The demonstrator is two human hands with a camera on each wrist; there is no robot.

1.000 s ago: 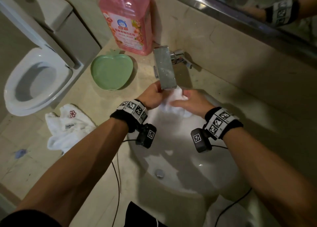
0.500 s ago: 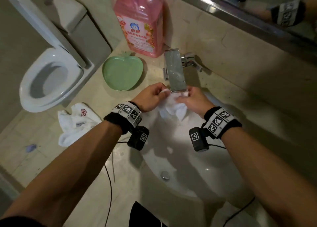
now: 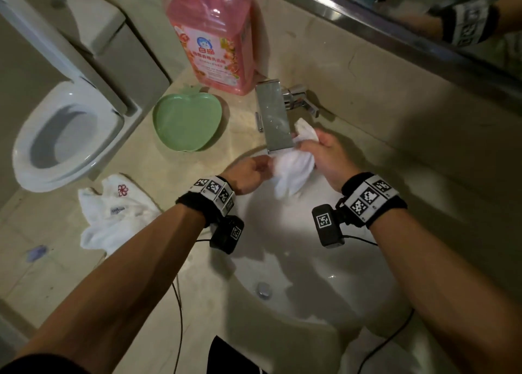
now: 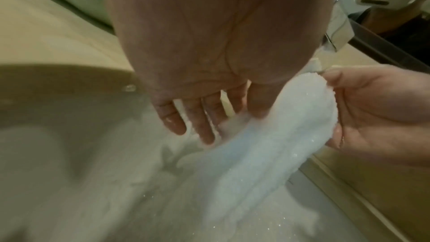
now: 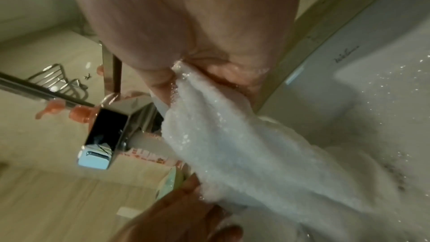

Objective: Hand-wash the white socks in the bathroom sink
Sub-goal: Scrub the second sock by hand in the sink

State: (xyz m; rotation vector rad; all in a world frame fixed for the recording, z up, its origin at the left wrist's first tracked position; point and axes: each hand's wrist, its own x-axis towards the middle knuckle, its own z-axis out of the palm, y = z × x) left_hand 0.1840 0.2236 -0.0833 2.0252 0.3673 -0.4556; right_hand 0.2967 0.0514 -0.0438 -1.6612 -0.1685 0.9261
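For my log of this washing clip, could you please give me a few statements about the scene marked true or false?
1. The right hand grips a white sock beside the tap. True.
2. The green dish holds a bar of soap. False: nothing lies in it.
3. Another white sock lies on the counter, left of the sink. True.
4. The pink bottle lies on its side. False: it stands upright.
5. The toilet lid is down. False: it is up.

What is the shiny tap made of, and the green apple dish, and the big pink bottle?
The tap looks like polished metal: flat, mirror-bright faces. The green apple dish seems to be plastic, smooth, matte and evenly coloured, though glazed ceramic is possible. The pink bottle looks like clear plastic, since the pink liquid shows through it.
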